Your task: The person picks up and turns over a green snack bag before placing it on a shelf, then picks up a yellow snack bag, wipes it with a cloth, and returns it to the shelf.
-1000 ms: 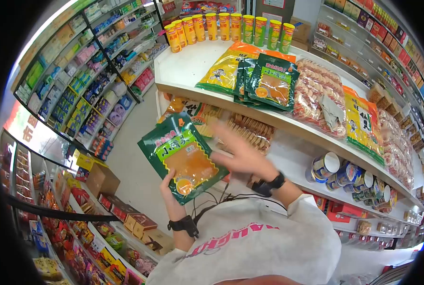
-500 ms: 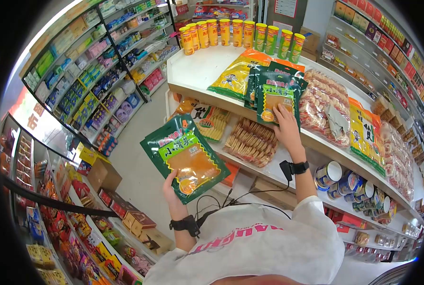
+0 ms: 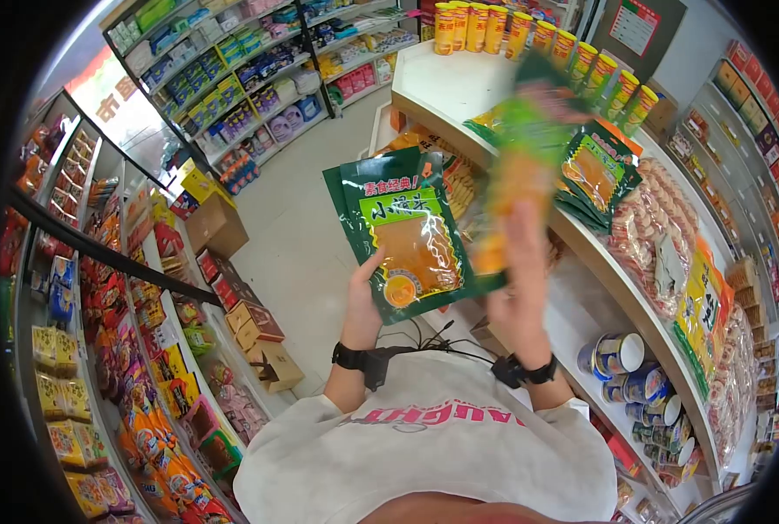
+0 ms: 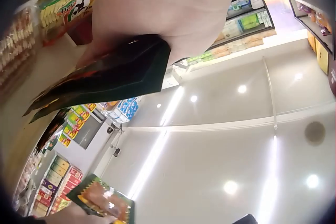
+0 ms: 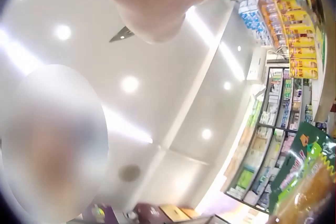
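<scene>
My left hand point(image 3: 363, 301) grips a green snack packet point(image 3: 414, 236) by its lower left corner, thumb over the front. A second dark green edge shows behind that packet. To its right, my right hand point(image 3: 522, 279) holds another green packet point(image 3: 529, 148) upright by its lower part, blurred by motion. In the left wrist view, the packet edges point(image 4: 121, 74) come out from under my left palm. The right wrist view shows the left hand's packet point(image 5: 307, 182) at lower right and a dark packet corner point(image 5: 123, 34) beside my right hand.
More green packets point(image 3: 600, 170) lie stacked on the white shelf point(image 3: 428, 77), beside bagged crackers point(image 3: 655, 205) and a yellow bag point(image 3: 699, 310). Yellow and green cans point(image 3: 498, 31) line its back edge. Tins point(image 3: 616, 354) lie on a lower tier. Cardboard boxes point(image 3: 215, 223) stand along the left aisle.
The right hand reached from beside the held packet to the shelf stack, then lifted a green packet back toward the left hand. The left hand kept its packet. The head view has swung left.
</scene>
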The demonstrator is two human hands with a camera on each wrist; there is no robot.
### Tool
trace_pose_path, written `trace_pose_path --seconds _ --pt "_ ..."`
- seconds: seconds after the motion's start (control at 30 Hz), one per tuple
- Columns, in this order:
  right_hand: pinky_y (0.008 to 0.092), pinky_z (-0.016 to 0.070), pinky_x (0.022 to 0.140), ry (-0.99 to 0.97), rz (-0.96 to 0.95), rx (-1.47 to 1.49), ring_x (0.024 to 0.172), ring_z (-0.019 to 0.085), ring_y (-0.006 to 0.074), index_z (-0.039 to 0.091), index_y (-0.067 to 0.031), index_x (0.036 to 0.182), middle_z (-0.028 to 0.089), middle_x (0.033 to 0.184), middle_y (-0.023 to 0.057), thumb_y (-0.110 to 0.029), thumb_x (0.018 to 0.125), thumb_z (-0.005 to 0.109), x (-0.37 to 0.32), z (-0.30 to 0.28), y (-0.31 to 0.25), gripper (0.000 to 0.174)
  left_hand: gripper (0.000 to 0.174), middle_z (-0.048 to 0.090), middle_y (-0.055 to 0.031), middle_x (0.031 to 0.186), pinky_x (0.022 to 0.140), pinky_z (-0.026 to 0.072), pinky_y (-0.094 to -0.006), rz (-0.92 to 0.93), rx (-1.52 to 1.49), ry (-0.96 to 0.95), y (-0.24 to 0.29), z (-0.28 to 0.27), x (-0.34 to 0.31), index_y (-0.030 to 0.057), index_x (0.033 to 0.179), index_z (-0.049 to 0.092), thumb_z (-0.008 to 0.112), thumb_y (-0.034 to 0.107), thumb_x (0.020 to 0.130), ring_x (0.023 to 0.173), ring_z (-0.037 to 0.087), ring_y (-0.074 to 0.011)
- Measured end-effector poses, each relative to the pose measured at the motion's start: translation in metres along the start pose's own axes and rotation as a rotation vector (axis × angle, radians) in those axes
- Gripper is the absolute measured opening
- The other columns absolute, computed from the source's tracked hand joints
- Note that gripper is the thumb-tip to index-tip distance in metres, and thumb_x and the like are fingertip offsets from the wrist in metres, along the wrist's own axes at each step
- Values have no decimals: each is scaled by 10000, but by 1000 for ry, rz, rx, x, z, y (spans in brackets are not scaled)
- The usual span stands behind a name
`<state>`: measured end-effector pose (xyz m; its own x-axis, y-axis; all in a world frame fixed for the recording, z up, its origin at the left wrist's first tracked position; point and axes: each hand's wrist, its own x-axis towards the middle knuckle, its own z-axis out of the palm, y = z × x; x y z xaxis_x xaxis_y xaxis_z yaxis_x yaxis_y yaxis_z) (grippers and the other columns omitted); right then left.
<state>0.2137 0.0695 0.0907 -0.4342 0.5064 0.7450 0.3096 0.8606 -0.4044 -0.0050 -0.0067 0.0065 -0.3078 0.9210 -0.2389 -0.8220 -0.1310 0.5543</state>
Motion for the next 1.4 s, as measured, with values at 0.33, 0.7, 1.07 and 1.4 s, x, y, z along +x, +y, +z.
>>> trace_pose_path --seconds 0.33,0.7,1.07,1.4 --pt "546 216 1200 -551 -135 88 1461 305 390 332 -97 1546 342 1557 223 -391 901 687 -33 57 -15 793 552 573 -108 1390 1048 471 -399 175 -6 -70 -1 1 -22 50 1435 473 428 452 1059 1225 587 -253" --pt "458 316 1172 16 192 -152 1425 364 401 376 42 1468 345 1539 279 -356 882 725 32 -21 124 790 387 651 -142 1212 892 555 -375 137 120 148 3 -17 -29 -48 1308 542 578 166 988 1042 674 -240" --pt "522 308 1145 -61 329 -748 1357 415 387 411 -4 1472 448 1445 214 -463 803 749 -30 -30 211 879 403 653 -122 1234 936 534 -368 237 143 225 12 -34 -37 -37 1329 544 580 147 972 1066 667 -242" --pt "466 365 1110 161 366 -509 1340 450 372 491 -42 1418 514 1386 190 45 815 615 -36 -43 174 622 346 660 -119 1211 906 557 -353 199 164 273 11 -9 -39 -39 1267 596 608 99 950 1038 679 -230"
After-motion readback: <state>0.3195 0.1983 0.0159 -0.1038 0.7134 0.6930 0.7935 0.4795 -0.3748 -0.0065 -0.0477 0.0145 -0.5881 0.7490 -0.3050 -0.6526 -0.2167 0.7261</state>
